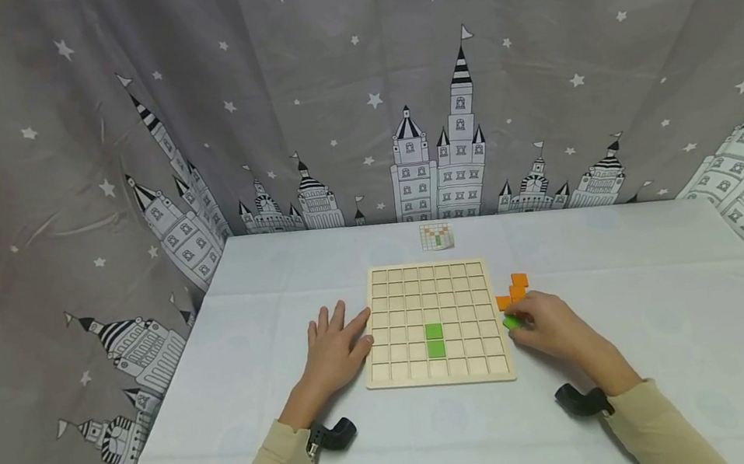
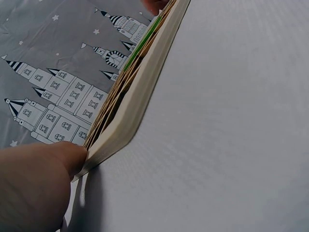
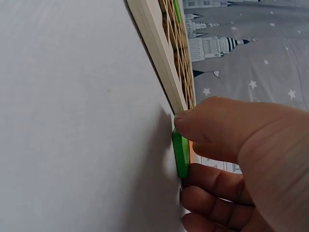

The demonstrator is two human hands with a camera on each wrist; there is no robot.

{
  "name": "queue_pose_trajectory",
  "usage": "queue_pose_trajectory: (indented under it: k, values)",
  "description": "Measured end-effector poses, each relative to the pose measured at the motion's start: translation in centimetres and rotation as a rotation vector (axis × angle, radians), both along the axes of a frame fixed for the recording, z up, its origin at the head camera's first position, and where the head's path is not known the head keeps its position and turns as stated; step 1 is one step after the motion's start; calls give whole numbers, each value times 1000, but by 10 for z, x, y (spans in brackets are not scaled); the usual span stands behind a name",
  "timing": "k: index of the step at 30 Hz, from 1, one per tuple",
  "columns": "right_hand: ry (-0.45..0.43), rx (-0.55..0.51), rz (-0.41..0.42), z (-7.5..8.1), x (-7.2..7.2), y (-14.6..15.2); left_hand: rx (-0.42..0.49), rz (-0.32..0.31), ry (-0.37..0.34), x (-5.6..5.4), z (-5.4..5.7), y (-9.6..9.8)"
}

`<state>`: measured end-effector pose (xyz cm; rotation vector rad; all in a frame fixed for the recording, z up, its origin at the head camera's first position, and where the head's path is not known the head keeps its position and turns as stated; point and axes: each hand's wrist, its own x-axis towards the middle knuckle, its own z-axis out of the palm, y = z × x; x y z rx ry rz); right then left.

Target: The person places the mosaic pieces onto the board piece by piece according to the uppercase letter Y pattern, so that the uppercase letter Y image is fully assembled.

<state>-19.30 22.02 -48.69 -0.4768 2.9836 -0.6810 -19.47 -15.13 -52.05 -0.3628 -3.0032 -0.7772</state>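
A pale wooden grid board [image 1: 405, 373] lies on the white cloth, with two green square tiles [image 1: 436, 349] set one above the other in its cells. At its left edge rests my left hand [image 1: 333, 353], fingers spread, thumb and forefinger touching the rim. The left thumb [image 2: 72, 157] shows against the board's side in the left wrist view. Just off the right edge, my right hand [image 1: 557, 325] pinches another green tile [image 3: 180, 153] between thumb and fingers, close to the cloth. Several orange tiles [image 1: 519, 280] lie right beyond those fingers.
A small card [image 1: 437, 236] printed with a coloured grid lies behind the board. White cloth [image 1: 278, 268] covers the table up to a grey curtain [image 1: 320, 51] with castles and stars. Each wrist wears a black camera [image 1: 581, 399].
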Motion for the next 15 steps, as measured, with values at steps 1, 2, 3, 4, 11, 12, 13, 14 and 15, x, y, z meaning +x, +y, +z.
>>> queue_pose_trajectory:
  k: [1, 2, 3, 4, 11, 12, 13, 14, 15]
  values:
    - [-2, -1, -2, 0, -1, -1, 2, 1, -2, 0, 0, 0]
    - [-5, -1, -2, 0, -1, -3, 2, 2, -3, 0, 0, 0]
    - [-7, -1, -2, 0, -2, -4, 0, 2, 0, 0, 0, 0]
    - [-5, 0, -2, -1, -2, -5, 1, 3, -1, 0, -1, 0]
    - [11, 23, 3, -1, -2, -8, 0, 7, -12, 0, -2, 0]
    - [13, 26, 4, -1, -2, -7, -1, 6, -7, 0, -2, 0]
    - [13, 28, 4, -1, -1, -7, -1, 5, -8, 0, -2, 0]
    - [13, 30, 5, -1, -1, -7, -1, 5, -12, -1, -2, 0]
    - [11, 32, 5, -1, 0, -6, 1, 6, -17, -1, -2, 0]
